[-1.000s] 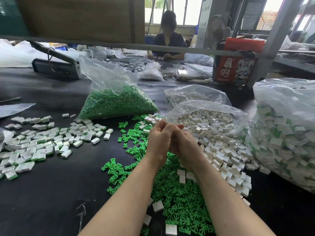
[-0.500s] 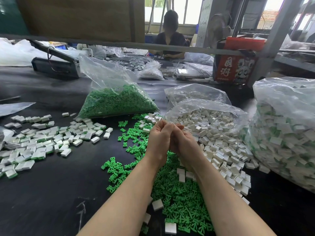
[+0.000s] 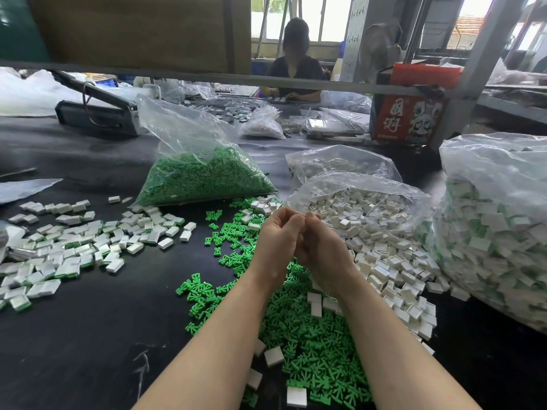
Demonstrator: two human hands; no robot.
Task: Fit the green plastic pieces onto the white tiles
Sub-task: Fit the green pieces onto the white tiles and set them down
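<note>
Head view: my left hand (image 3: 278,244) and right hand (image 3: 322,250) press together, fingers curled; whatever my grip holds is hidden. Green pieces (image 3: 310,350) and white tiles (image 3: 381,261) lie heaped on the desk (image 3: 88,335) below.

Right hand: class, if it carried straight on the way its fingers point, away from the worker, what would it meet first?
Probably the open clear bag of white tiles. The right hand is pressed against the left hand, its fingers curled and aimed forward over that heap. Depth is unclear, so it might pass above the tiles.
</note>
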